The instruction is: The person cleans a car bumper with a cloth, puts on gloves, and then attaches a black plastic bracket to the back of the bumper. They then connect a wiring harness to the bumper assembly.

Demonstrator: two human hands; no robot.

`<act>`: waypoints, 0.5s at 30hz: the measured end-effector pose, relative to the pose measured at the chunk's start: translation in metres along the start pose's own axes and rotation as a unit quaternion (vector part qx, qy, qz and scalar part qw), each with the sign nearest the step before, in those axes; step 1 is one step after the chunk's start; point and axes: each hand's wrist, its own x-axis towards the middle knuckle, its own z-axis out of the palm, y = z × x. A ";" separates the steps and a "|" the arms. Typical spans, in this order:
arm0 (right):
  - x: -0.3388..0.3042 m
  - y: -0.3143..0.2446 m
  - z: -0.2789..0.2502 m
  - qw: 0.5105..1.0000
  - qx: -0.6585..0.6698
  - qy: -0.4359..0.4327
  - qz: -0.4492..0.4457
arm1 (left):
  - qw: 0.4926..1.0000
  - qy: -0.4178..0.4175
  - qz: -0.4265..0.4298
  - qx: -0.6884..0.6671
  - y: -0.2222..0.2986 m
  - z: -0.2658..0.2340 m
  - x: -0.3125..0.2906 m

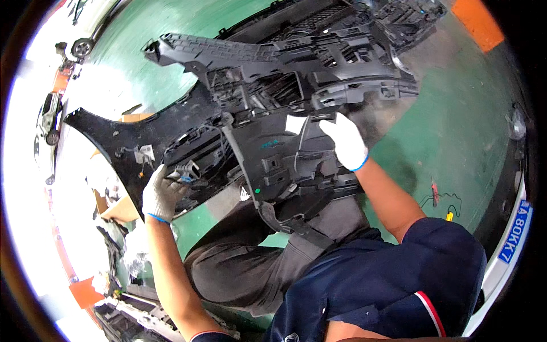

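A large black plastic car bumper cover (188, 111) lies across the view, its inner side with ribs, clips and openings turned up. My left hand (161, 195), in a white glove, grips its near left part beside a rounded opening with a wiring harness (196, 134). My right hand (346, 141), also gloved in white, is closed at the upper edge of the black panel (268, 151) in front of me; some fingertips are hidden. A white label (294, 124) sits just left of that hand. The panel's near end rests against my leg.
More black plastic parts (393, 23) lie beyond on the green floor (450, 142). A red tool with a black cord (435, 192) lies at right, near a white car (504, 268). Cardboard boxes (117, 210) and loose parts (137, 316) are at left.
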 end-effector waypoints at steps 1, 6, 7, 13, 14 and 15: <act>0.001 0.002 0.000 1.000 0.006 -0.002 -0.003 | 0.997 -0.072 0.008 0.017 -0.002 -0.019 0.005; 0.007 0.026 -0.018 0.993 -0.101 0.011 -0.063 | 0.998 -0.059 -0.004 0.016 -0.004 -0.015 0.009; 0.008 0.030 -0.020 0.994 -0.089 0.010 -0.061 | 1.000 -0.022 -0.014 0.001 -0.001 -0.003 0.000; 0.012 0.029 -0.013 0.990 0.130 0.033 0.047 | 0.999 -0.008 0.010 0.030 -0.004 -0.012 0.000; 0.013 0.036 -0.020 0.995 0.095 0.035 0.025 | 0.999 0.004 0.007 0.033 -0.005 -0.008 -0.001; 0.014 0.041 -0.021 0.992 0.112 0.038 0.034 | 0.999 0.017 0.007 0.037 -0.004 -0.007 -0.002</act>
